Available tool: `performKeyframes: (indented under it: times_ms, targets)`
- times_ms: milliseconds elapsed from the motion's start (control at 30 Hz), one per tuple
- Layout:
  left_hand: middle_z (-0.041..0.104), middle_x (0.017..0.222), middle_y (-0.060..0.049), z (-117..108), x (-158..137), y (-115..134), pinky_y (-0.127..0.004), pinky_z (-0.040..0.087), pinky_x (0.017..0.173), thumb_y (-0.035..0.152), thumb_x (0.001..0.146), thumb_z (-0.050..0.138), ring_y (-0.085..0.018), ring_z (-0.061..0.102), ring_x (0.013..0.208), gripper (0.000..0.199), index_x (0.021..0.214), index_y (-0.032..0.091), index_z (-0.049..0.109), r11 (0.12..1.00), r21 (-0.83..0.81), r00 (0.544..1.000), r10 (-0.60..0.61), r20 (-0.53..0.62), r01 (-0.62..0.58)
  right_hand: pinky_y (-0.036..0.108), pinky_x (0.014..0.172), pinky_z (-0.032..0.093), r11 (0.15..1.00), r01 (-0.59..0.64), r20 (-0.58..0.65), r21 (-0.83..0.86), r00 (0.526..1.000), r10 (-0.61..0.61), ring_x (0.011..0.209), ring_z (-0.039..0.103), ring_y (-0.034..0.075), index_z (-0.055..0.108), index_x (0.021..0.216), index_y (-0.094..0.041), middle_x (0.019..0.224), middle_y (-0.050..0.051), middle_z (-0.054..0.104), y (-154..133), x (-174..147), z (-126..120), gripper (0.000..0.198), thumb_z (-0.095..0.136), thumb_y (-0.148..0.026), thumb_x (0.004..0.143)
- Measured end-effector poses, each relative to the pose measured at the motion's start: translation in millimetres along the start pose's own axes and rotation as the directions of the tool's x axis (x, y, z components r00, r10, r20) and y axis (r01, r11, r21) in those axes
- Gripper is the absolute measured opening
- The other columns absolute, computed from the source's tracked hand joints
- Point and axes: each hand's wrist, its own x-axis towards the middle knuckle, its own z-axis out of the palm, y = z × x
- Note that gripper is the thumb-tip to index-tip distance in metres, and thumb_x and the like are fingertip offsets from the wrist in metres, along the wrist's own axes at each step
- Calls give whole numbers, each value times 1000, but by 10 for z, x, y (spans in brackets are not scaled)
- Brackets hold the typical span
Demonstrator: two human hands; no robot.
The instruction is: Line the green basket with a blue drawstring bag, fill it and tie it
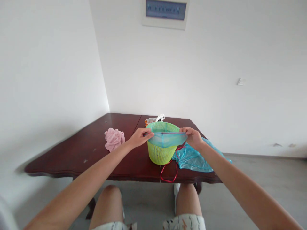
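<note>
A yellow-green mesh wastebasket (161,156) stands upright near the front of the table. A thin blue plastic bag (169,140) lines it and folds over the front of its rim. My left hand (142,136) pinches the bag's edge at the left of the rim. On the right side my right hand (192,135) grips the same edge, which is stretched taut between both hands. Beside the basket, partly behind my right forearm, lies a second blue plastic bag (194,158) with a red drawstring (169,181) trailing toward the table's front edge.
The dark red wooden table (79,153) stands against white walls. A crumpled pink cloth (114,139) lies left of the basket. Behind the basket is a white-and-orange plastic package (153,120), partly hidden. My knees are below the table's front edge.
</note>
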Motion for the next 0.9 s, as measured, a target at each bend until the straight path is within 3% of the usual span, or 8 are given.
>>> performKeyframes:
  times_ms: [233,300,433,533,600,733,800,900]
  targets:
    - [70,90,-3,-393,65,-214,-29,44,79,69,107,73,-18,60,82,56,82,22,56,992,127,988,36,-149,-16,35,79,49,949,-36,-245,-314,969,-44,86,56,23,67,84,-25,90,4,62,277,108,-172,29,70,-54,86]
    - [68,88,-1,-580,131,-311,-29,44,80,70,105,74,-19,60,82,54,84,23,58,970,244,993,33,-113,-4,33,75,47,910,-96,-254,-403,967,-11,82,56,22,71,81,-25,85,3,63,366,182,-290,28,73,-52,84]
    - [55,70,5,-836,446,-487,-29,33,67,79,94,77,-17,48,68,60,79,25,53,937,321,990,-143,-2,136,31,61,39,822,-253,-241,-510,959,146,60,50,18,64,62,-25,54,-2,53,455,496,-535,26,75,-40,80]
    - [56,66,4,-906,845,-505,-29,33,64,77,85,81,-18,49,66,58,76,26,54,930,310,980,-192,-56,200,32,60,43,788,-279,-274,-549,951,146,57,52,19,62,58,-24,48,0,50,331,853,-621,24,76,-28,78]
    - [59,68,2,-934,1108,-419,-30,36,66,72,90,79,-20,52,69,52,80,26,57,927,310,973,-167,-162,211,34,70,52,792,-230,-321,-565,946,46,67,62,22,69,68,-23,57,4,61,157,1053,-606,18,72,-26,85]
    - [68,88,-3,-959,1296,-34,-32,52,79,68,103,69,-22,65,86,45,95,24,59,957,258,934,-35,-356,134,42,108,60,803,-7,-356,-596,899,-256,115,77,28,80,117,-21,117,12,85,-188,1046,-434,30,51,-28,108]
    - [74,105,-6,-928,1135,199,-34,61,90,66,105,74,-23,74,100,45,106,23,62,990,143,921,60,-384,-5,45,118,59,771,163,-292,-615,861,-416,129,76,29,79,122,-24,132,13,83,-257,788,-332,32,49,-27,112]
    - [77,127,-11,-828,646,492,-42,64,115,55,107,84,-25,78,125,39,119,22,67,970,-23,910,217,-353,-241,48,114,60,645,423,-120,-637,772,-624,129,75,30,78,111,-26,136,13,79,-231,204,-251,26,53,-21,113]
